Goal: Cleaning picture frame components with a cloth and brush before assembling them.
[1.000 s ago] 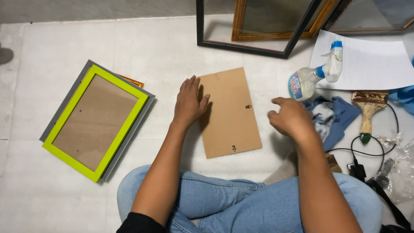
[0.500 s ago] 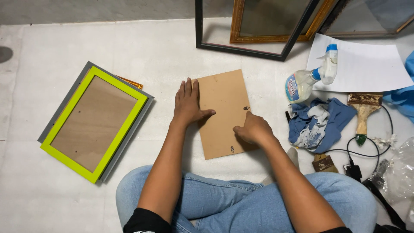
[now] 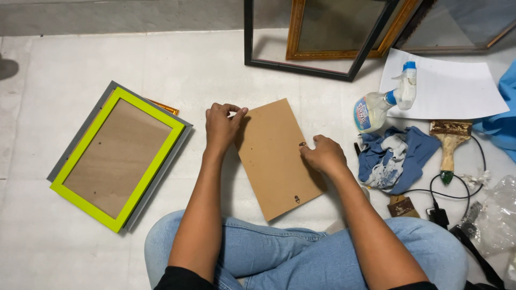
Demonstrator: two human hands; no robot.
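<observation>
On the floor before my knees lies the backboard [image 3: 277,158], tilted. My left hand [image 3: 221,128] curls its fingers on the top-left corner, pinching the edge; my right hand [image 3: 322,154] presses bent fingers on the right edge. Left sits a green frame [image 3: 119,158]; right, a spray bottle [image 3: 381,102] and rag [image 3: 392,156].

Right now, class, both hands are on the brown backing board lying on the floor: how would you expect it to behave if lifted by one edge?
The brown backing board looks thin and flat, so it is probably light and may flex slightly. Its surface seems smooth, so it could slide on the pale floor. The left hand pinches its top corner and the right hand presses its side edge, suggesting little grip is needed.
</observation>
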